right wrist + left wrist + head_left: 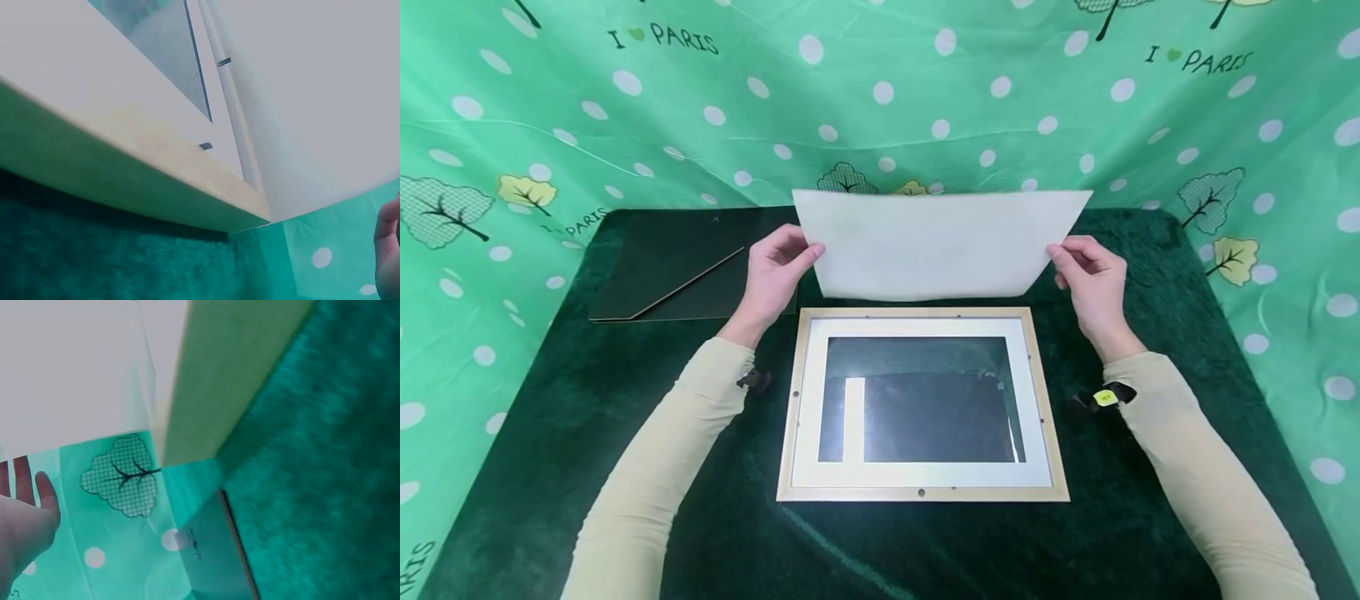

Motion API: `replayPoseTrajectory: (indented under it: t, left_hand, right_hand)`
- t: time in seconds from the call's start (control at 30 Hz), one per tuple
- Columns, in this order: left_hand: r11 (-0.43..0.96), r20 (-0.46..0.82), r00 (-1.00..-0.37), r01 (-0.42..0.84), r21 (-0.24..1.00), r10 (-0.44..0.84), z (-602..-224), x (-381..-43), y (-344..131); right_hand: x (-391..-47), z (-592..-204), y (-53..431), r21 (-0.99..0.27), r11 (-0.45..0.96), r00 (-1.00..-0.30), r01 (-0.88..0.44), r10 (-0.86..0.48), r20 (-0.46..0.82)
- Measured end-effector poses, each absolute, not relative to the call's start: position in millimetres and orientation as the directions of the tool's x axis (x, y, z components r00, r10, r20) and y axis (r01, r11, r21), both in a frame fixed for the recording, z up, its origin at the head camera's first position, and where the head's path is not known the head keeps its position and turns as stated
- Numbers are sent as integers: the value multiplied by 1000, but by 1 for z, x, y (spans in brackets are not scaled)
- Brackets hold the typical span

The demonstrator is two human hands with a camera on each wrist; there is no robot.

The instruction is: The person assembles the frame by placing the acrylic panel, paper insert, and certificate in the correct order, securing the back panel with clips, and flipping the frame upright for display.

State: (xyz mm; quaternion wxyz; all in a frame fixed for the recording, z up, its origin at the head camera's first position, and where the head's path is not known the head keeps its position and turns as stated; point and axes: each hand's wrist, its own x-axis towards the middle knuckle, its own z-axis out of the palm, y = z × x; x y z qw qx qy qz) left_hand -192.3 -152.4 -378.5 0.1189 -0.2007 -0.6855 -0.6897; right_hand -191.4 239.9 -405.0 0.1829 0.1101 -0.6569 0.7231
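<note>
A white sheet of paper [932, 246] is held up by both hands behind the picture frame, tilted, with its lower edge close to the frame's far side. My left hand [775, 271] pinches the sheet's left edge between thumb and fingers. At the opposite edge, my right hand [1090, 279] pinches it the same way. The light wooden picture frame [923, 494] lies flat in front, with a white mat [1037, 417] and a clear pane [932, 417] inside. In the right wrist view, small metal tabs [206, 146] stick out along the frame's inner edge.
A black backing board [700, 258] with a folding stand lies at the back left of the dark green cloth-covered table [715, 517]. Behind and beside the table hangs a green dotted curtain [880, 92]. Dark cameras are strapped at both wrists.
</note>
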Motion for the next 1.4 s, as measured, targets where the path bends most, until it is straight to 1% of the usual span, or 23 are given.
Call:
replayPoseTrajectory:
  t: [0.1,0.27,0.37,0.47,0.53,0.6,0.67,0.8,0.9,1.0,1.13,1.23,1.4]
  left_hand:
    - [-36,458,-887,456,889,62,-373,-193,-148]
    - [-84,491,-871,488,869,19,-365,-195,-142]
    - [-108,499,-866,495,862,13,-362,-195,-140]
    - [-44,497,-867,496,867,27,-359,-194,-139]
    - [9,483,-875,483,875,40,-359,-193,-140]
    - [65,466,-883,469,881,53,-360,-192,-142]
    - [88,437,-897,441,893,64,-361,-191,-144]
    - [127,358,-928,369,921,102,-365,-188,-149]
    - [155,284,-945,309,938,164,-367,-186,-153]
    - [163,221,-945,264,951,240,-369,-183,-156]
    - [170,183,-933,244,955,310,-373,-175,-159]
    - [187,150,-933,220,957,328,-382,-173,-164]
    - [262,48,-934,149,954,355,-398,-166,-174]
  right_hand:
    - [-192,-403,240,-878,-65,-875,-475,144,463]
    - [-192,-397,238,-822,43,-802,-568,197,564]
    - [-191,-392,236,-789,106,-766,-605,196,613]
    - [-188,-385,234,-768,181,-753,-615,154,640]
    - [-184,-380,233,-766,236,-766,-598,113,633]
    - [-180,-377,233,-773,289,-792,-565,70,606]
    - [-175,-376,234,-792,312,-829,-525,26,559]
    - [-169,-378,237,-864,267,-902,-427,-54,429]
    - [-166,-380,240,-896,257,-932,-363,-113,345]
    - [-161,-382,244,-900,296,-946,-319,-155,284]
    - [-153,-382,246,-894,341,-952,-292,-191,238]
    - [-149,-386,251,-903,328,-952,-278,-222,213]
    - [-142,-396,263,-915,326,-949,-238,-278,148]
